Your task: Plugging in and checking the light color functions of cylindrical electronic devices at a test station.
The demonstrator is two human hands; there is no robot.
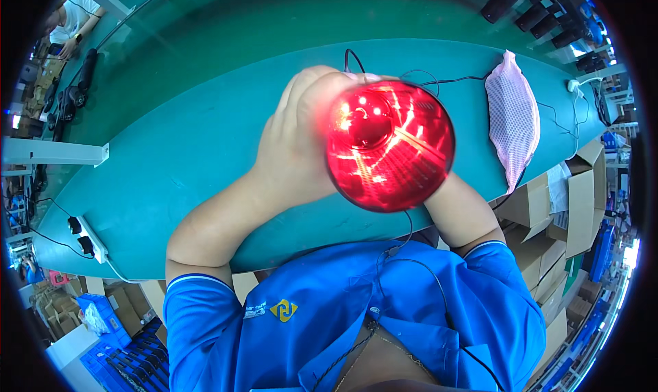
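A round red lamp point(404, 166) with a glossy glass face glows brightly, facing up toward me above the bench. Bright spots and streaks show across its face. My left hand point(296, 128) is closed at the lamp's left side, fingers bent toward its back. From the right, my right forearm point(466, 210) runs in behind the lamp, which hides most of that hand. A few fingertips show at the lamp's upper edge; whose they are I cannot tell. A black cable point(352, 57) loops up just beyond the lamp.
A pink mesh-patterned pouch point(513, 121) lies on the green bench mat point(171, 166) at right, thin cables beside it. A power strip point(91, 239) sits at the left edge. Cardboard boxes point(548, 248) stand below right. Dark cylinders point(541, 15) line the far right. Another person point(72, 22) is at far left.
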